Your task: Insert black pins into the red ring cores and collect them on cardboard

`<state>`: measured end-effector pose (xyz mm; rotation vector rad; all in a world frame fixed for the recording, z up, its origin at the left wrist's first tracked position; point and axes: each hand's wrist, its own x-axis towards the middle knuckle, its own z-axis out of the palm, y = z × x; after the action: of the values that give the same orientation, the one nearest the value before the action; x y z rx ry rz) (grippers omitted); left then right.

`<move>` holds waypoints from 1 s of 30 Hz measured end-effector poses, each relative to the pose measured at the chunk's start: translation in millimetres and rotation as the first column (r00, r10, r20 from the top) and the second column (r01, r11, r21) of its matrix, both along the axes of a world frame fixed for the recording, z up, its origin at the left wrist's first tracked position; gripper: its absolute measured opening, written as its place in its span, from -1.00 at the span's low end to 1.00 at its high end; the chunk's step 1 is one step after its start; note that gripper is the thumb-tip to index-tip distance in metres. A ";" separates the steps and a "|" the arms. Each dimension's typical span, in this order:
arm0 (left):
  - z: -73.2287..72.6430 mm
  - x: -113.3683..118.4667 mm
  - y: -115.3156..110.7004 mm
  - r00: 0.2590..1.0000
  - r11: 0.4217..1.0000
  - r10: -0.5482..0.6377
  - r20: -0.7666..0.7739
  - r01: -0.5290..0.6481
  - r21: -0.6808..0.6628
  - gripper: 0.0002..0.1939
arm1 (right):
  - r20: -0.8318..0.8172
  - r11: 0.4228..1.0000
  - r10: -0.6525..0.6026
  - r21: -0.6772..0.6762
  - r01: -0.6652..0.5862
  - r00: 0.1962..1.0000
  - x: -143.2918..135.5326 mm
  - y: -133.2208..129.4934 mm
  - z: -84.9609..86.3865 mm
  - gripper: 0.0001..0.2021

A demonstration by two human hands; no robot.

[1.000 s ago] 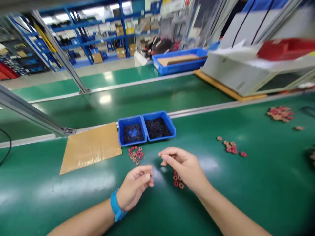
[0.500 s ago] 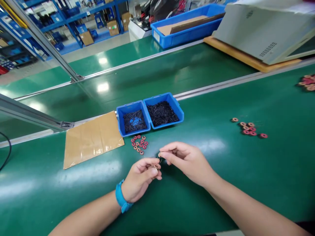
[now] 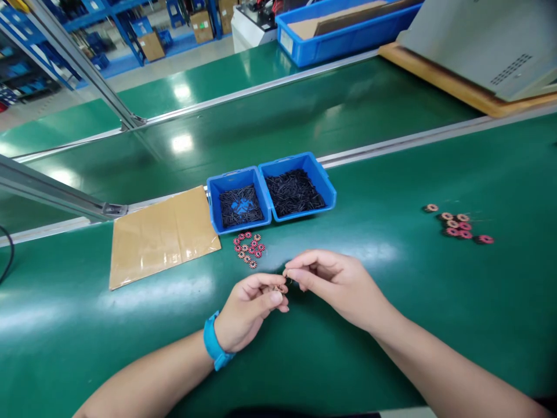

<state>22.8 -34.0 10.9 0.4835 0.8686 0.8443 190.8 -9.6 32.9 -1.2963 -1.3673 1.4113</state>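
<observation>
My left hand [image 3: 256, 307], with a blue band at the wrist, is closed on a small copper-coloured wound ring coil [image 3: 278, 288]. Fingers cover most of that coil. Just to its right, my right hand [image 3: 328, 281] pinches at the coil's thin wire end [image 3: 289, 278], thumb against forefinger; the fingertips of both hands nearly meet. Beyond my left hand lies a cluster of small red and copper ring coils [image 3: 249, 248]. Farther right rests another group of ring coils [image 3: 461, 226] with thin wires sticking out.
Two blue bins [image 3: 270, 217] of short black tubes stand behind the coils, the left one also holding blue pieces. A brown cardboard sheet [image 3: 163, 238] lies left of them. Metal rails and a post [image 3: 47, 188] edge the green bench. A grey machine [image 3: 474, 46] sits at back right.
The view has shifted slightly, so the bench things sit a little differently in it. Both hands keep their grip, and the wire between them shows less than before.
</observation>
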 end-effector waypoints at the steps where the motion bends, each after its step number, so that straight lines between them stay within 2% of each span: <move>1: 0.1 0.1 0.5 1.000 1.000 0.007 -0.005 -0.007 0.001 -0.72 | 0.009 1.000 0.022 0.019 -0.022 1.000 0.6 0.3 -0.4 -0.87; 9: -3.3 -2.1 -1.4 0.997 0.992 -0.005 -0.072 0.014 0.122 -0.77 | 0.168 0.963 0.120 0.219 -0.156 0.978 7.8 4.3 2.8 -0.88; 14: -5.8 -1.5 -2.0 0.998 0.995 -0.006 -0.062 0.013 0.104 -0.75 | 0.265 0.928 0.163 0.286 -0.239 0.950 10.4 3.7 5.0 -0.82; 16: -5.4 -0.9 -1.3 0.998 0.996 -0.009 -0.057 0.014 0.084 -0.75 | 0.280 0.923 0.126 0.319 -0.216 0.952 11.2 2.7 4.2 -0.84; 21: -2.1 0.0 0.1 0.998 0.999 0.000 -0.064 0.004 0.051 -0.74 | 0.317 0.925 -0.093 0.379 -0.036 0.944 15.7 0.7 7.4 -0.90; 24: -1.8 0.0 0.0 0.997 0.998 0.014 -0.072 -0.010 0.054 -0.75 | 0.355 0.892 -0.084 0.444 -0.089 0.931 14.9 -1.8 10.6 -0.92; 27: -3.4 -0.1 -0.7 0.997 0.997 0.013 -0.080 -0.007 0.073 -0.76 | 0.387 0.855 -0.040 0.490 -0.169 0.921 8.9 -5.5 9.1 -0.84; 30: -4.7 -0.1 -1.6 0.997 0.996 0.008 -0.072 -0.002 0.090 -0.78 | 0.398 0.833 -0.052 0.523 -0.180 0.916 2.1 -8.3 4.6 -0.85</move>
<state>22.7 -35.6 6.2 0.5941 0.9011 0.8777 192.9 -17.9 37.5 -1.1743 -1.9317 0.7023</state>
